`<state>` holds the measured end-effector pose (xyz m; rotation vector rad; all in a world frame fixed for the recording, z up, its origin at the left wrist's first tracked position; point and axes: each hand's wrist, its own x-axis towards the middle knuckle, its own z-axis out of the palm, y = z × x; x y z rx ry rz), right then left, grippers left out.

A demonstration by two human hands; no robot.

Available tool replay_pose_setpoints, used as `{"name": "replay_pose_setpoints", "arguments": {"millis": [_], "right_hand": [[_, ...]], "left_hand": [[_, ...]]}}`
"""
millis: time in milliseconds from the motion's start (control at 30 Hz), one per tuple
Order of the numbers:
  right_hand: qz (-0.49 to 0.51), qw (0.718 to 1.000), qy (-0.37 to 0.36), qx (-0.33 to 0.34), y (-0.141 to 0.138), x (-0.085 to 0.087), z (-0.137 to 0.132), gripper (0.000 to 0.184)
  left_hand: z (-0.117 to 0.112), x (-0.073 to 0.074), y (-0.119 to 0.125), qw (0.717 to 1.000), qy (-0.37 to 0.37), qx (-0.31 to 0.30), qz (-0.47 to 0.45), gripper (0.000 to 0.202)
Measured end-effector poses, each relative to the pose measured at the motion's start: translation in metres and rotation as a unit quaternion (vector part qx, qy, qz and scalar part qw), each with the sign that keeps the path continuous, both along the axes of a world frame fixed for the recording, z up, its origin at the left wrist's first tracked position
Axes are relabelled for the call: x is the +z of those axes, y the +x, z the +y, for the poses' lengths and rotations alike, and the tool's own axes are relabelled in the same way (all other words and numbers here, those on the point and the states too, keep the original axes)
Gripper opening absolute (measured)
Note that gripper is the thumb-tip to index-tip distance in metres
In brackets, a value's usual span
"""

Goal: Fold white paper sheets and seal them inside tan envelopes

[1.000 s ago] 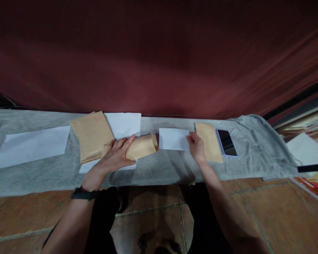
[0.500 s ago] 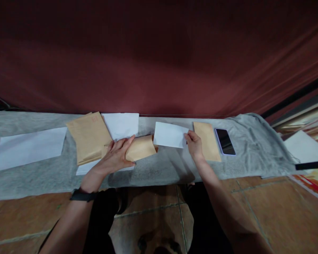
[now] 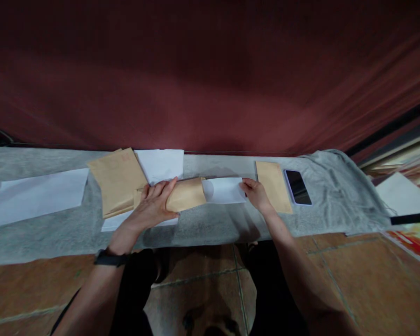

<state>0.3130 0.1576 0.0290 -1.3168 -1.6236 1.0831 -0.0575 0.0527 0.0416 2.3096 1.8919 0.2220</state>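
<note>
My left hand [image 3: 154,205] spans a brown paper envelope [image 3: 187,195], index finger at its far edge and thumb at its near edge, holding it down. The open end of the envelope faces right. A folded white sheet of paper [image 3: 224,190] has its left end inside that opening, while most of it still shows. At the sheet's right end, my right hand [image 3: 255,193] pinches it between thumb and fingers. Part of the envelope is hidden under my left hand.
Several brown envelopes [image 3: 117,179] lie stacked at left, white paper [image 3: 163,163] beside them. A long white sheet [image 3: 38,193] lies farther left. Another brown envelope [image 3: 273,186] and a phone [image 3: 298,187] are at right on the grey cloth [image 3: 339,191]. A dark red curtain [image 3: 210,107] hangs behind.
My right hand has brought the white sheet down and slightly left, and its left end has entered the envelope's opening. My left hand has stayed on the envelope.
</note>
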Motion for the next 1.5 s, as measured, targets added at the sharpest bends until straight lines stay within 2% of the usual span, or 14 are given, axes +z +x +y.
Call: {"name": "replay_pose_setpoints", "arguments": {"millis": [167, 333, 600, 867, 1200, 1500], "right_hand": [[0.023, 1.000, -0.016, 0.003, -0.005, -0.005, 0.001, 0.033], [0.043, 0.998, -0.044, 0.008, -0.028, -0.009, -0.007, 0.031], [0.041, 0.999, -0.027, 0.002, -0.059, -0.014, -0.026, 0.031], [0.060, 0.997, 0.029, -0.042, -0.057, -0.012, -0.024, 0.026], [0.076, 0.996, -0.008, -0.039, -0.070, -0.016, -0.033, 0.030], [0.067, 0.995, -0.056, -0.049, -0.053, -0.017, -0.018, 0.025]], "left_hand": [[0.001, -0.003, 0.003, 1.000, 0.003, -0.009, -0.002, 0.117], [0.003, -0.001, 0.017, 0.999, 0.018, -0.028, -0.016, 0.117], [0.007, 0.000, 0.039, 0.997, 0.022, -0.060, -0.037, 0.117], [0.007, 0.000, 0.045, 0.997, 0.031, -0.057, -0.051, 0.113], [0.009, -0.002, 0.055, 0.996, 0.019, -0.057, -0.060, 0.115], [0.007, -0.002, 0.061, 0.996, 0.019, -0.078, -0.044, 0.119]]}}
